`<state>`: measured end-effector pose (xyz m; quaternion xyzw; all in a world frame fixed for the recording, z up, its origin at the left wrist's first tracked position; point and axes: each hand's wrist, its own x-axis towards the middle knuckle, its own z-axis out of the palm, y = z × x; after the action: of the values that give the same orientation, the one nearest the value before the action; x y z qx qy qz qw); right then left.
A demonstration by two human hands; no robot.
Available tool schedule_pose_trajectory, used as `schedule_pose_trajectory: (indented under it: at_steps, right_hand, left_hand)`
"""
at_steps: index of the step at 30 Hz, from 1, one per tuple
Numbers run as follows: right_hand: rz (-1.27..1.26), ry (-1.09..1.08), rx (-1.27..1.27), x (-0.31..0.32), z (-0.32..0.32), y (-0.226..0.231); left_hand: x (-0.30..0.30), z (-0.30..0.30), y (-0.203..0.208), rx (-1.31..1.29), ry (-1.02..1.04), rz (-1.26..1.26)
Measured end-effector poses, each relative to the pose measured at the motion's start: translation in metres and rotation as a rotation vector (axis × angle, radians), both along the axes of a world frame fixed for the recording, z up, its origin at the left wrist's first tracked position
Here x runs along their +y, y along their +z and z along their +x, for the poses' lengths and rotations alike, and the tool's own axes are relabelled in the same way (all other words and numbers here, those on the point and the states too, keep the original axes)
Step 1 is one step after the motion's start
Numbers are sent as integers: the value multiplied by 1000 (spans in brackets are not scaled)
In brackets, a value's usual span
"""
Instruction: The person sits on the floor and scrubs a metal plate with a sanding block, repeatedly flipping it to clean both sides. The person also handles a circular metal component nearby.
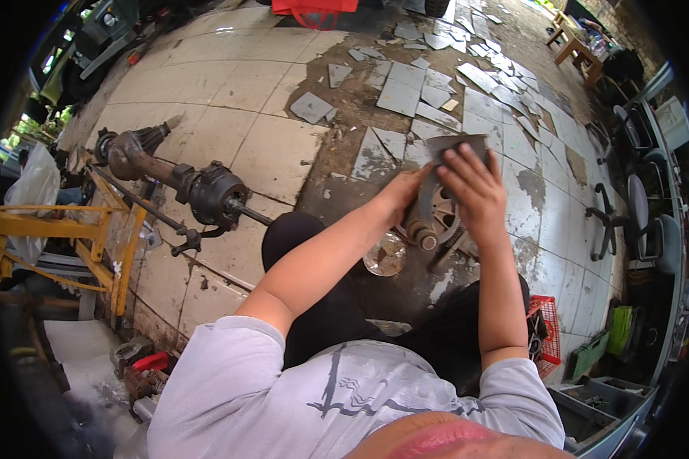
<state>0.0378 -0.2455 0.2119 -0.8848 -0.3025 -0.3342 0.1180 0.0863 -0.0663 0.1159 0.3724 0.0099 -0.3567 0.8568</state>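
My right hand (471, 187) presses its fingers over a grey-brown sheet (435, 143) that looks like sandpaper. Below the sheet, my left hand (400, 193) grips the edge of a curved grey metal part (429, 193), its fingertips partly hidden. Close behind that part is a round, rusty hub with holes (445, 208). A short round metal shaft end (422, 235) points toward me. Beside it, a shallow round dish (385, 255) rests on the floor between my legs. I cannot tell how far the sheet touches the curved part.
A greasy vehicle axle (180, 180) lies to the left, near a yellow metal stand (61, 226). Broken tiles (400, 88) litter the floor ahead. A red plastic crate (544, 336) stands by my right leg. Office chairs (641, 222) line the right side; a red bag (314, 9) is at the far end.
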Motion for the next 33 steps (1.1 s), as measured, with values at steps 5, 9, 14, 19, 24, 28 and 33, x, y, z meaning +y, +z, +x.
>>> schedule_pose_trajectory:
  at_steps: [5,9,14,19,24,28,33]
  right_hand:
    - [26,-41,-69,-5,5,-11]
    - [140,-188,44,-16,24,-36]
    - [118,-49,-13,-11,16,-21]
    - [243,-345,110,-48,36,-48]
    - [52,61,66,-16,12,-10]
    - [0,-93,107,-19,21,-35]
    - [140,46,57,-43,23,-61]
  left_hand:
    - [5,-7,6,20,42,31]
    - [0,6,0,26,36,146]
    - [4,8,-11,68,40,259]
    - [-12,3,-8,41,19,393]
    - [-7,8,-41,-44,103,329]
    - [-9,13,-39,-147,55,394]
    - [-21,-1,-32,-113,90,298]
